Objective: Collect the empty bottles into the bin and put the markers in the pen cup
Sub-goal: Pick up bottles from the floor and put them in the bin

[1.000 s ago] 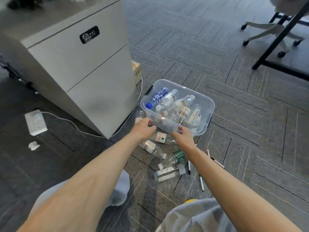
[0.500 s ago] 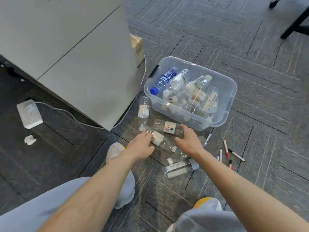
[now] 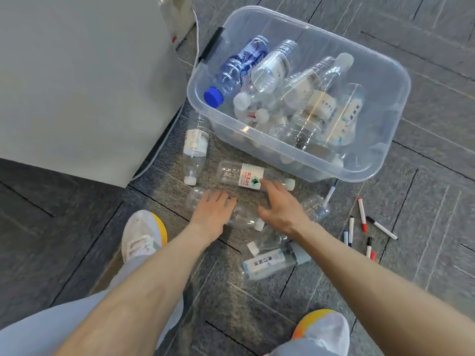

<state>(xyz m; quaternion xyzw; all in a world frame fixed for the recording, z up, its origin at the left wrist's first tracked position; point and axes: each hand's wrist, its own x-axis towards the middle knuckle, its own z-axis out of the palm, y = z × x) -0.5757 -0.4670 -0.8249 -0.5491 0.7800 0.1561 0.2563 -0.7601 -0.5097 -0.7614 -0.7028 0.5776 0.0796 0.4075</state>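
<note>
Head view: our left hand [image 3: 213, 210] spreads flat over a clear bottle [image 3: 241, 218] on the floor. Our right hand [image 3: 279, 205] opens wide, fingertips touching the red-labelled bottle [image 3: 246, 176] beside the bin [image 3: 359, 173].

One clear bin [image 3: 385, 160] — many empty bottles piled inside, too overlapped to count exactly; one has a blue cap [image 3: 213, 96]. On the floor about six loose bottles, some partly hidden under the two hands — left hand [image 3: 213, 211], right hand [image 3: 282, 209]. Six markers: five in a cluster [image 3: 362, 214], one near the bin [image 3: 329, 192]. Two shoes [image 3: 141, 237].
</note>
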